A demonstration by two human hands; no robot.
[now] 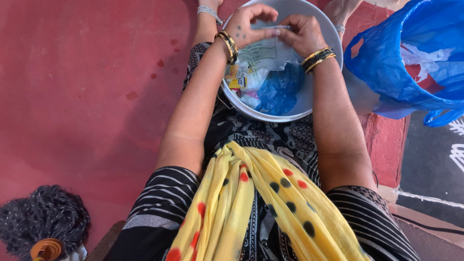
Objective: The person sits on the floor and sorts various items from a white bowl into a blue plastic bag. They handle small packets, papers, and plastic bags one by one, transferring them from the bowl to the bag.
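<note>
While my left hand [249, 24] and right hand [299, 31] pinch a thin packet [276, 27] over the bucket [333, 38], a blue bag [411, 58] stands just beside.

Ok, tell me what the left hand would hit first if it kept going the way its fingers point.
The left hand points right, toward the right hand. Both pinch one thin clear strip above the white bucket, so it would probably meet the right hand's fingertips first; depth is hard to judge.
</note>
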